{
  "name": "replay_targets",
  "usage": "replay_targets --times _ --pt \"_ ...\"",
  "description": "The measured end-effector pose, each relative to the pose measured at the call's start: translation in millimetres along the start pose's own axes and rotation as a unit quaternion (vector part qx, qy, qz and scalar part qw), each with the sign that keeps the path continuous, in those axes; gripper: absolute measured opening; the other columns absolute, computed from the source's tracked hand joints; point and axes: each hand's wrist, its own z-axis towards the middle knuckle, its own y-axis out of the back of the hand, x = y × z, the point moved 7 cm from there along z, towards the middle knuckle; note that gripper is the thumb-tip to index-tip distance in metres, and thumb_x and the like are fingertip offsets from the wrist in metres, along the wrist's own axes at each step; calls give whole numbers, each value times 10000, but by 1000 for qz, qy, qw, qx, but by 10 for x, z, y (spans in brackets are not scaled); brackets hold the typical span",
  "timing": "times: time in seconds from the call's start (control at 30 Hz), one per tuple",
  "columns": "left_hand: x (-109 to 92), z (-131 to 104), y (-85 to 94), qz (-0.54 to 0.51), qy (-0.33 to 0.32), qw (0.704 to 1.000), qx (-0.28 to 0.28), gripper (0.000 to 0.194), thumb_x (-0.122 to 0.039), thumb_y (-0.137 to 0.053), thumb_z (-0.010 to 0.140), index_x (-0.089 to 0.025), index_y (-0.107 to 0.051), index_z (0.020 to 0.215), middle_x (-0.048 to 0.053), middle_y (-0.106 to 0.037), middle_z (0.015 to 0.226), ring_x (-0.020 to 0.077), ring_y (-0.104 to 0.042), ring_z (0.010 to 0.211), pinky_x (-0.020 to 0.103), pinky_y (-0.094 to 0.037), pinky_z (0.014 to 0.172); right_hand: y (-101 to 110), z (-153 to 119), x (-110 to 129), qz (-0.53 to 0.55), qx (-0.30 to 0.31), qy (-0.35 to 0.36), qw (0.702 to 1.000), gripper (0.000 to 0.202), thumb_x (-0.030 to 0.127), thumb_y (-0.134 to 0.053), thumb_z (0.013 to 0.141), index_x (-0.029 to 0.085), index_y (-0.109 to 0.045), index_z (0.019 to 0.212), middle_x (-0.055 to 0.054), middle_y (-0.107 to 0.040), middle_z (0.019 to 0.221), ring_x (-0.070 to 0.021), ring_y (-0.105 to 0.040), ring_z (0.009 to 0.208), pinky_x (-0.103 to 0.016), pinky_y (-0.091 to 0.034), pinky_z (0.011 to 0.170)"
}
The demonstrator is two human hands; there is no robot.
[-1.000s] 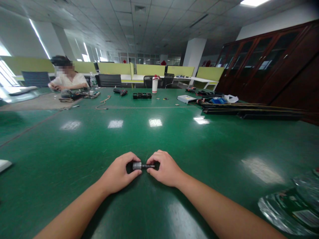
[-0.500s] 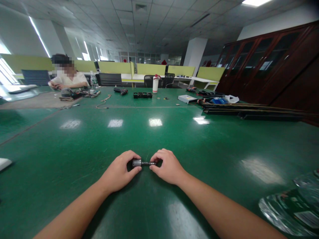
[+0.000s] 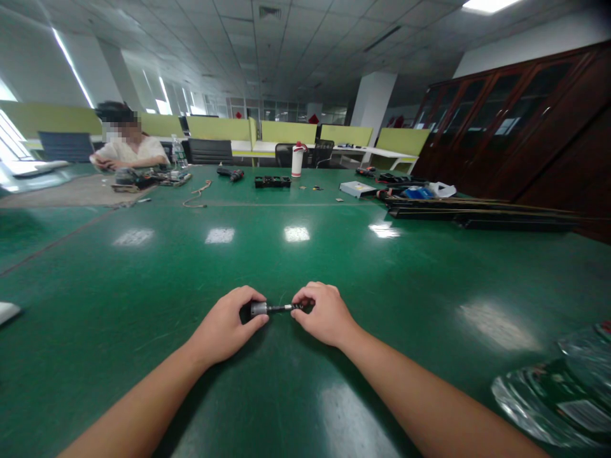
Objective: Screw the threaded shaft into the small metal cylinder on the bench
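Note:
Between my two hands, just above or on the green tabletop (image 3: 267,261), lies a small motor-like part (image 3: 259,308): a short silver-grey cylinder with a thin dark shaft running right. My left hand (image 3: 229,324) is closed round the cylinder, thumb below and forefinger above. At the shaft's far end sits a black ribbed piece (image 3: 296,306) next to a short bright silver section. Thumb and fingers of my right hand (image 3: 324,313) pinch this ribbed end. The fingertips partly hide both ends.
A large clear bottle (image 3: 558,401) stands close by my right forearm. Farther back are a white bottle (image 3: 296,160), a black part (image 3: 272,182), a power drill (image 3: 230,173), a grey box (image 3: 357,189) and long dark strips (image 3: 477,213). Another person (image 3: 128,149) sits back left.
My right hand has shifted slightly outward along the shaft, so the silver section and ribbed piece show more. Both hands sit a touch higher in view.

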Motion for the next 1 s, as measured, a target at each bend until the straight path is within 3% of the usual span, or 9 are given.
replay_targets --times 0.2,0.33,0.5,0.67,1.0 --pt "-50 1 -33 -29 -49 998 29 203 -305 -651 835 -209 -641 1013 37 -668 974 206 -613 908 332 -476 832 -84 8 115 72 55 76 993 151 157 -738 724 225 -734 858 8 -689 800 -142 -596 776 -288 -419 762" --pt "-70 -2 -57 -35 -75 996 43 215 -319 -680 824 -215 -648 1009 38 -663 967 204 -603 903 331 -473 824 -99 -14 165 116 64 88 987 247 89 -720 712 215 -719 925 0 -688 815 -141 -601 774 -272 -457 739" --pt "-80 -10 -78 -36 -66 996 51 245 -344 -682 829 -210 -640 1029 31 -648 940 184 -592 830 293 -470 744 -97 -23 175 104 63 80 989 240 85 -713 716 201 -716 926 -11 -689 817 -144 -600 766 -280 -466 738" --pt "-82 6 -87 -36 -40 997 60 210 -353 -537 930 -215 -653 1038 25 -662 915 174 -598 814 286 -467 738 -101 -31 196 93 70 96 989 206 113 -702 742 200 -718 928 -13 -700 827 -145 -601 771 -281 -459 738" --pt "-45 20 -91 -23 -33 998 57 214 -307 -650 825 -208 -657 1014 24 -664 889 183 -602 796 285 -477 734 -106 -49 205 95 72 105 987 231 105 -709 726 211 -712 931 -10 -709 856 -155 -604 807 -293 -460 769"
